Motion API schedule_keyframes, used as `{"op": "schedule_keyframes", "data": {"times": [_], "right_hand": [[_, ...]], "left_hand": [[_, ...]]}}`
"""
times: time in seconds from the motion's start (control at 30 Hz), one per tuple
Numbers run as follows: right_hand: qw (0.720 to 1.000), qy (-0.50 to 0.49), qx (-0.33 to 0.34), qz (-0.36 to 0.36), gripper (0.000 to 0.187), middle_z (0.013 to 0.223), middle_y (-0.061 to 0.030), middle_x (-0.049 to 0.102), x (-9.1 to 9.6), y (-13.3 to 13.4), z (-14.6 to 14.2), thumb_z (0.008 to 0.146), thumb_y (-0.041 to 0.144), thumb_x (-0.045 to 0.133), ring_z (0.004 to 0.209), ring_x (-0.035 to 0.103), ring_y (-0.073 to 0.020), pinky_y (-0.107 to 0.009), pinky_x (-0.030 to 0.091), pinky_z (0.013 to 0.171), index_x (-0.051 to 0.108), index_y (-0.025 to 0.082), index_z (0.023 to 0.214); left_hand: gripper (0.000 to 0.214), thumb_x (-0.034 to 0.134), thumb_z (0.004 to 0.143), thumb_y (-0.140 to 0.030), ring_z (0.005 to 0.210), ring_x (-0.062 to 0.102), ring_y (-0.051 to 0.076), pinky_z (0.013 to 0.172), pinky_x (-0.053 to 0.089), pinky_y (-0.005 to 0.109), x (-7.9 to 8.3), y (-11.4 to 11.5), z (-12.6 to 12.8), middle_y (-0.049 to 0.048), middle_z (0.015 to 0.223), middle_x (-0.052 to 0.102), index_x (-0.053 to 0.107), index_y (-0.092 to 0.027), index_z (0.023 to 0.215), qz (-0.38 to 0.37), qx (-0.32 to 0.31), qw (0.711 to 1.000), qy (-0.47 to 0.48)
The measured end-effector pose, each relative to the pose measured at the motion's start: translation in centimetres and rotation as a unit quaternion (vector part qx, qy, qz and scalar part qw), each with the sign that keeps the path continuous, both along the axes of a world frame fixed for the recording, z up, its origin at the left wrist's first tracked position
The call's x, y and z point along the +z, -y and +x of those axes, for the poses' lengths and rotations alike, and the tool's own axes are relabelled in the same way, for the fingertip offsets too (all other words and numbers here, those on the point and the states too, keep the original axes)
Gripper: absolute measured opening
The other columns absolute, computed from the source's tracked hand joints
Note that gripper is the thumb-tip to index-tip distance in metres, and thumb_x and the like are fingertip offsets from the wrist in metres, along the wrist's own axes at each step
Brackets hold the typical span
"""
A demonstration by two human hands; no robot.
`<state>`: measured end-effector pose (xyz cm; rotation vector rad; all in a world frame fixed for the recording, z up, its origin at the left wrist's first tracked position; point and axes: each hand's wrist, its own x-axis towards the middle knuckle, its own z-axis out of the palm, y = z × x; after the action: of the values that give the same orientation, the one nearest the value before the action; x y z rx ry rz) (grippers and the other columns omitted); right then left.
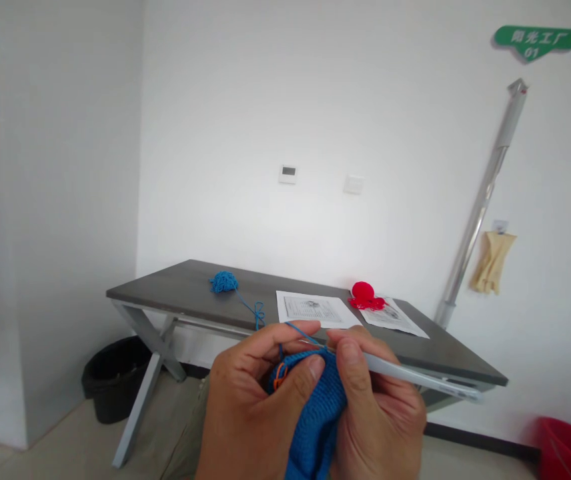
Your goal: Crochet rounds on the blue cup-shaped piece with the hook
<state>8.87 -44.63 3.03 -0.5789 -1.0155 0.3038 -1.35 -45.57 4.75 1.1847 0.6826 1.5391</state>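
A blue crocheted piece [318,413] hangs between my two hands, low in the middle of the view. My left hand [260,400] grips its upper left edge, thumb in front, with blue yarn running over the raised index finger. A small orange loop, like a stitch marker, [279,375] shows beside the left thumb. Pinched in my right hand [378,407] is a crochet hook with a light grey handle [415,377] pointing right. The hook's tip is at the top edge of the blue piece, partly hidden by fingers.
Beyond my hands stands a dark table [165,283] with a blue yarn pile [224,281], printed sheets [315,309] and a red yarn ball [363,291]. A black bin [115,380] sits at left, a red bucket [570,447] at lower right. Gloves [494,262] hang on the wall.
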Motion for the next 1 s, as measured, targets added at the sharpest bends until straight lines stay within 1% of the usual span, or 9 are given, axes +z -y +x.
{"op": "schedule_keyframes", "data": {"times": [0.13, 0.23, 0.33, 0.5, 0.6, 0.73, 0.8, 0.9, 1.0], "right_hand": [[0.995, -0.080, 0.049, -0.045, 0.019, 0.079, -0.0019, 0.078, -0.8, -0.1, 0.1, 0.076, 0.043, 0.087, 0.075, 0.075, -0.0194, -0.027, 0.058, 0.069, 0.082, 0.026, 0.079], [0.986, -0.119, 0.079, -0.086, 0.025, 0.080, -0.0030, 0.078, -1.5, -0.1, 0.4, 0.073, 0.047, 0.089, 0.081, 0.077, -0.0230, -0.031, 0.059, 0.075, 0.081, 0.025, 0.081], [0.983, -0.128, 0.080, -0.106, 0.028, 0.077, -0.0032, 0.076, -1.9, 0.0, 1.0, 0.071, 0.047, 0.090, 0.076, 0.074, -0.0217, -0.031, 0.059, 0.072, 0.081, 0.023, 0.082], [0.987, -0.118, 0.065, -0.084, 0.024, 0.075, -0.0020, 0.075, -1.7, 0.1, 1.2, 0.070, 0.043, 0.091, 0.072, 0.073, -0.0190, -0.027, 0.058, 0.067, 0.081, 0.024, 0.079], [0.992, -0.089, 0.073, -0.058, 0.017, 0.076, -0.0002, 0.075, -1.4, 0.1, 0.8, 0.072, 0.039, 0.091, 0.070, 0.071, -0.0151, -0.022, 0.056, 0.064, 0.081, 0.026, 0.077], [0.993, -0.033, 0.108, -0.037, 0.011, 0.074, 0.0016, 0.072, -1.0, 0.2, 0.5, 0.078, 0.038, 0.087, 0.066, 0.067, -0.0119, -0.019, 0.053, 0.060, 0.081, 0.028, 0.080], [0.991, 0.000, 0.126, -0.038, 0.013, 0.074, 0.0008, 0.070, -0.8, 0.5, 0.6, 0.084, 0.041, 0.082, 0.065, 0.065, -0.0119, -0.019, 0.051, 0.058, 0.082, 0.028, 0.082], [0.989, 0.020, 0.144, -0.035, 0.024, 0.081, -0.0023, 0.070, -0.5, 1.2, 1.0, 0.091, 0.048, 0.073, 0.068, 0.064, -0.0139, -0.022, 0.049, 0.060, 0.083, 0.027, 0.087], [0.989, 0.023, 0.144, -0.027, 0.026, 0.089, -0.0050, 0.071, -0.7, 1.4, 1.5, 0.092, 0.048, 0.070, 0.073, 0.064, -0.0163, -0.026, 0.051, 0.063, 0.084, 0.026, 0.093]], "left_hand": [[0.030, 0.091, 0.065, -0.021, 0.066, 0.068, 0.014, 0.062, 0.053, 0.018, 0.4, 0.4, -0.1, 0.0055, 0.075, 0.079, 0.085, -0.018, 0.094, -0.040, -0.038, 0.996, 0.070], [0.036, 0.093, 0.062, -0.023, 0.063, 0.066, 0.012, 0.060, 0.051, 0.017, 0.5, 0.7, -0.2, 0.0045, 0.072, 0.077, 0.085, -0.018, 0.097, -0.058, -0.074, 0.992, 0.083], [0.038, 0.094, 0.061, -0.025, 0.063, 0.066, 0.012, 0.060, 0.051, 0.016, 0.5, 1.1, -0.2, 0.0051, 0.076, 0.078, 0.085, -0.019, 0.098, -0.068, -0.086, 0.991, 0.082], [0.032, 0.092, 0.063, -0.029, 0.064, 0.068, 0.013, 0.058, 0.052, 0.015, 0.6, 1.5, 0.3, 0.0043, 0.074, 0.078, 0.086, -0.021, 0.093, -0.047, -0.015, 0.997, 0.062], [0.029, 0.089, 0.063, -0.026, 0.061, 0.067, 0.012, 0.057, 0.051, 0.015, 0.7, 1.4, 0.3, 0.0032, 0.072, 0.079, 0.086, -0.021, 0.092, -0.039, 0.024, 0.998, 0.049], [0.034, 0.087, 0.063, -0.022, 0.059, 0.066, 0.013, 0.056, 0.052, 0.017, 0.8, 1.2, 0.0, 0.0033, 0.070, 0.078, 0.085, -0.020, 0.097, -0.038, 0.039, 0.998, 0.042], [0.034, 0.087, 0.063, -0.022, 0.057, 0.065, 0.012, 0.055, 0.050, 0.017, 0.9, 1.1, -0.2, 0.0033, 0.067, 0.077, 0.084, -0.019, 0.097, -0.033, 0.048, 0.998, 0.038], [0.032, 0.086, 0.062, -0.021, 0.052, 0.059, 0.009, 0.050, 0.045, 0.015, 1.2, 1.1, -0.2, 0.0025, 0.063, 0.075, 0.085, -0.019, 0.094, -0.029, 0.065, 0.997, 0.035], [0.030, 0.085, 0.062, -0.020, 0.049, 0.053, 0.007, 0.045, 0.039, 0.014, 1.3, 1.1, -0.3, 0.0006, 0.061, 0.073, 0.085, -0.018, 0.092, -0.027, 0.071, 0.996, 0.037]]}}
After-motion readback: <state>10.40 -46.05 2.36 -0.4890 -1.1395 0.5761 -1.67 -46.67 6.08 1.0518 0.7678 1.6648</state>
